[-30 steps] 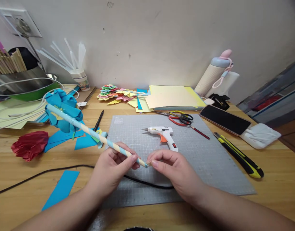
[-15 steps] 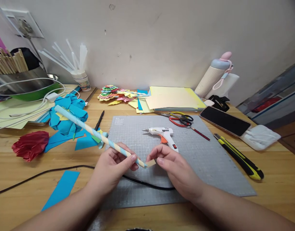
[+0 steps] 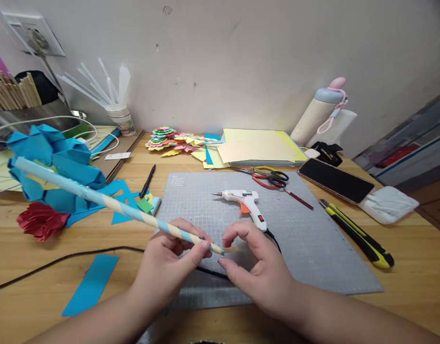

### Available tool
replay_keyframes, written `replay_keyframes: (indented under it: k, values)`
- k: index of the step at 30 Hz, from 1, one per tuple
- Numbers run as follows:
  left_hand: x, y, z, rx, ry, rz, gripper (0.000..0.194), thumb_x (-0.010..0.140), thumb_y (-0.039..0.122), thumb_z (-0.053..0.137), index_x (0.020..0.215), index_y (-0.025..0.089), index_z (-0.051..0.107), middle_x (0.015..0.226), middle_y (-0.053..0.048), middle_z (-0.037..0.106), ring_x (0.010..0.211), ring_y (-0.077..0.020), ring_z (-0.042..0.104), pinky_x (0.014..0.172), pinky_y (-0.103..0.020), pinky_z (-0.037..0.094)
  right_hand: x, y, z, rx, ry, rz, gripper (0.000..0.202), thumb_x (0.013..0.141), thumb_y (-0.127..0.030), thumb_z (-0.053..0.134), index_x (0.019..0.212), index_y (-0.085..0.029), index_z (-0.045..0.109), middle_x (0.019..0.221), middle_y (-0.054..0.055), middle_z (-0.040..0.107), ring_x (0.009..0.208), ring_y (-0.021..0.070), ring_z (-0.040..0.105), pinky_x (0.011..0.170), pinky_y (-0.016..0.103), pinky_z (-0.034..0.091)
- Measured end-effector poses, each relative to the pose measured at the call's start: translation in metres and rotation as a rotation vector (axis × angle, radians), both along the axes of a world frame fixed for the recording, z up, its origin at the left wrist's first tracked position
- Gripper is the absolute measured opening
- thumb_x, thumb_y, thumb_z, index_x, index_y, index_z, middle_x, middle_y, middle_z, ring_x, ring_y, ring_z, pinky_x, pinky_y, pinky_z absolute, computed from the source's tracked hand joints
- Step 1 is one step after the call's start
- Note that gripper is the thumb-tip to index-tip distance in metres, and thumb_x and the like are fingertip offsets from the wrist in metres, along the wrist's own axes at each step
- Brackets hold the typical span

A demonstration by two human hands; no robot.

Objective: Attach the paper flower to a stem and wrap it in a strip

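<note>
A wooden table (image 3: 22, 310) bears a grey mat (image 3: 313, 253) beneath the left hand (image 3: 171, 263) and the right hand (image 3: 262, 272). Left of the left hand lie 1 blue paper strip (image 3: 91, 286) and 1 red paper flower (image 3: 42, 221). Right of the right hand lie 1 phone (image 3: 336, 180) and, along the mat's edge, 1 cutter (image 3: 359, 235). Beyond both hands sits 1 paper stack (image 3: 262, 144).

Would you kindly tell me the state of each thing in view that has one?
Striped stem, held at a slant
Blue paper flower, at the stem's far end
Left hand, closed on the stem
Right hand, thumb and forefinger apart
Glue gun, lying on its side, power unclear
Phone, screen dark
Utility knife, blade state unclear
Bottle, lid on
Wall socket, plug inserted
</note>
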State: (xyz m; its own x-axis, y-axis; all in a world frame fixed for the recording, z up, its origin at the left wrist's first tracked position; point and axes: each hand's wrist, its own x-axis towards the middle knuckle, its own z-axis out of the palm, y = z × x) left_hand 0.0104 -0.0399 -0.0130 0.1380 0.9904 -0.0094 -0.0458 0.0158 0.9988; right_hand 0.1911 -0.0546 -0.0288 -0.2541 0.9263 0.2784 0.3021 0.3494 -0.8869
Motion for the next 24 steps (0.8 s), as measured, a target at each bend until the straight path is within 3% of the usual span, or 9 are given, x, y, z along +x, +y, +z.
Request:
replay_keyframes:
  k: [4, 11, 24]
  values:
    - [-0.002, -0.004, -0.004, 0.086, 0.013, -0.018, 0.007, 0.076, 0.02, 0.07, 0.075, 0.018, 0.064, 0.077, -0.002, 0.067, 0.069, -0.0149, 0.066, 0.062, -0.026, 0.056, -0.002, 0.001, -0.001, 0.147, -0.026, -0.018, 0.026, 0.077, -0.009, 0.059, 0.094, -0.027, 0.049, 0.086, -0.001, 0.056, 0.084, 0.0191, 0.052, 0.079, 0.038, 0.039]
    - [-0.005, -0.011, -0.002, 0.232, -0.004, -0.04, 0.017, 0.075, 0.01, 0.07, 0.079, 0.025, 0.066, 0.082, 0.001, 0.074, 0.077, -0.0147, 0.068, 0.067, -0.024, 0.057, 0.001, 0.004, 0.002, 0.247, -0.06, -0.033, 0.027, 0.076, -0.013, 0.064, 0.094, -0.026, 0.048, 0.087, -0.001, 0.055, 0.084, 0.0197, 0.053, 0.079, 0.04, 0.038]
    - [-0.006, -0.009, 0.006, 0.296, 0.026, -0.092, 0.027, 0.073, 0.003, 0.069, 0.082, 0.028, 0.068, 0.084, 0.003, 0.076, 0.077, -0.0147, 0.07, 0.067, -0.024, 0.056, 0.006, 0.005, 0.011, 0.474, -0.232, -0.08, 0.015, 0.076, -0.012, 0.067, 0.081, -0.023, 0.056, 0.078, 0.0, 0.06, 0.077, 0.0187, 0.057, 0.08, 0.043, 0.032]
